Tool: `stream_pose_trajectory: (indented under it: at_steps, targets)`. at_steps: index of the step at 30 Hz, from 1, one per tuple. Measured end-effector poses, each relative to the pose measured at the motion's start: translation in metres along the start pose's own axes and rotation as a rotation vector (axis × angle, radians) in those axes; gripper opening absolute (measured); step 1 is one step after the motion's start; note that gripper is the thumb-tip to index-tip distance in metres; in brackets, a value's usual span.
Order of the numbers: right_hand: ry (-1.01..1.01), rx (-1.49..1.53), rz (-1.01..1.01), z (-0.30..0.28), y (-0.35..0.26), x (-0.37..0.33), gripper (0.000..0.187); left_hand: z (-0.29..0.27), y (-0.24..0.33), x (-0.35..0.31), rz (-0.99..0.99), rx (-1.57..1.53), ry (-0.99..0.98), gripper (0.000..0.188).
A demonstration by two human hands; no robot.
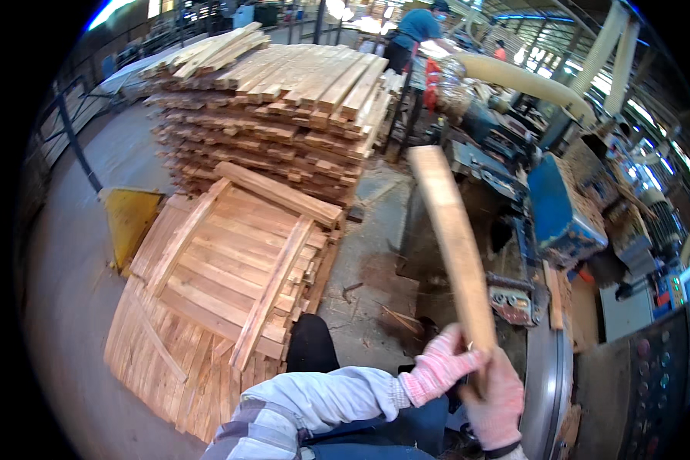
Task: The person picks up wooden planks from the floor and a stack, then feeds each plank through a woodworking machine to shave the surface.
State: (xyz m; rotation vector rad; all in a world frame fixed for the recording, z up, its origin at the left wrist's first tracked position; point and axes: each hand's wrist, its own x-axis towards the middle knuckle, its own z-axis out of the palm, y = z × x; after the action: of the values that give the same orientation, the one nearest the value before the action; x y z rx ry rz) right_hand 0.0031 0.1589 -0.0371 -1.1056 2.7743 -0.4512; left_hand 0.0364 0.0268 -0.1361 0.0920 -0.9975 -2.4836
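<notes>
A long pale wooden plank (pixel 456 238) is held up in front of me, its far end raised and its near end in my gloves. My right hand (pixel 500 402), in a pinkish knit glove, is wrapped round the near end. My left hand (pixel 441 364), in a similar glove, reaches across from the left and grips the plank's left edge just beside the right hand. Some of its fingers are hidden behind the wood. To the left, a low stack of planks (pixel 215 264) lies by my knee, with a few loose strips across its top.
A taller pile of planks (pixel 284 107) stands behind the low stack, with a yellow metal piece (pixel 130 222) at its left. Woodworking machinery with a blue housing (pixel 563 211), a metal rail (pixel 546 383) and a dark control panel (pixel 652 383) fills the right. A person (pixel 418 31) works farther back.
</notes>
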Motion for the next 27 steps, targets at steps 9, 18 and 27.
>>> stream_pose_trajectory:
  at_steps: [9,18,27]
  targets:
    - [0.12,-0.193,0.626,-0.047,0.117,-0.294,0.079,-0.121,0.038,0.072,-0.013,0.487,0.082,0.055]
    - [0.632,0.036,0.48,-0.016,0.189,-0.231,0.066,-0.327,0.171,0.11,0.209,0.271,0.889,0.045]
    - [0.867,0.341,0.244,-0.017,0.23,0.009,0.07,-0.446,0.202,0.163,0.206,0.538,1.303,0.048]
